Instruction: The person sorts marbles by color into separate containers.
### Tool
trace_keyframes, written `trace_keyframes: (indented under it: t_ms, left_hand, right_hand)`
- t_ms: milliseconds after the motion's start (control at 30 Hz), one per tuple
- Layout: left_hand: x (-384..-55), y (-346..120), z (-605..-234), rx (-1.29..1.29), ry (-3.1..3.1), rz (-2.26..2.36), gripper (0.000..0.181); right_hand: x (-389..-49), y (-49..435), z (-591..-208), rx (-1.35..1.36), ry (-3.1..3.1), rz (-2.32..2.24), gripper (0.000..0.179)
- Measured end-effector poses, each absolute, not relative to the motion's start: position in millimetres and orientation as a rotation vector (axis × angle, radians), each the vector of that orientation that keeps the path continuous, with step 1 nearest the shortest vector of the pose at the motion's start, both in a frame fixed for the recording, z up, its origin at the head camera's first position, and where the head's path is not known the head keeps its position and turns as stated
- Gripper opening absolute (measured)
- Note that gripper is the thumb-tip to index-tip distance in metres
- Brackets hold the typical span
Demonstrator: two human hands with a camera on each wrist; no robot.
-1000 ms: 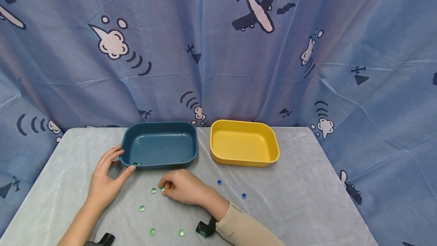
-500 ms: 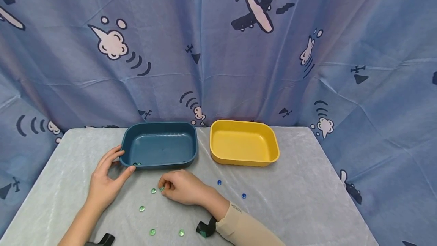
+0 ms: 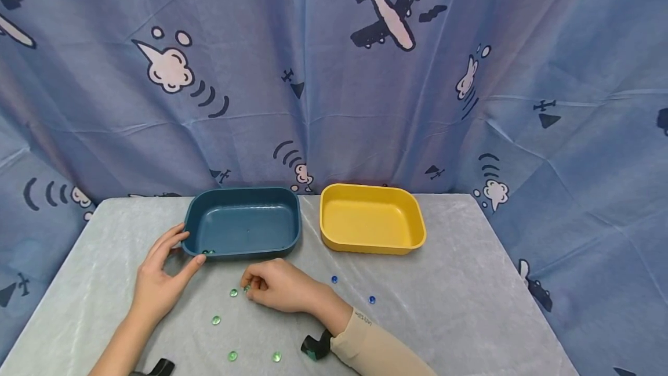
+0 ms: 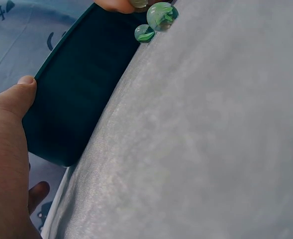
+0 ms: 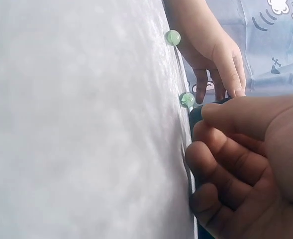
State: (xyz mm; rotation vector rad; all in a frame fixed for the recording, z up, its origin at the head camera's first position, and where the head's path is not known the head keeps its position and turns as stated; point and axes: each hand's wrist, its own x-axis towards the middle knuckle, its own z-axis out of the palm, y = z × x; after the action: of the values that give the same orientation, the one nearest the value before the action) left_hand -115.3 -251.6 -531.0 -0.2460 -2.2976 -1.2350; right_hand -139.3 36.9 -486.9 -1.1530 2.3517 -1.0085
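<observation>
My left hand (image 3: pixel 164 280) spans the near left corner of a dark blue plastic tray (image 3: pixel 242 191). Its thumb touches the front rim and its fingers lie along the left side, fairly straight. In front of that tray, my right hand (image 3: pixel 282 286) pinches a green glass marble (image 3: pixel 247 289) between thumb and forefinger, low over the table. The right wrist view shows the remaining fingers (image 5: pixel 201 154) curled, with the marble hidden. Just left of the fingertips lies another green marble (image 3: pixel 233 293). Small green marbles (image 3: pixel 209 252) show inside the blue tray by its front wall.
A yellow tray (image 3: pixel 373 247) stands right of the blue one. Two blue marbles (image 3: pixel 334 279) lie in front of it. Further green marbles (image 3: pixel 216 320) lie nearer the front of the grey cloth-covered table (image 3: pixel 469 306). A blue printed curtain (image 3: pixel 250 74) hangs behind.
Both hands, the trays and the marbles keep their places. Only the head view has shifted very slightly.
</observation>
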Motion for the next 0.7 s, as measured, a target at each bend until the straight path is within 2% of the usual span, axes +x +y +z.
trace_keyframes:
  t_ms: [700]
  left_hand:
    - [-114.7,-251.6,-530.7,-0.246,-2.295,-1.231,0.065]
  right_hand:
    - [-136.4,40.5,-469.5,-1.254,2.336,-1.112,0.015]
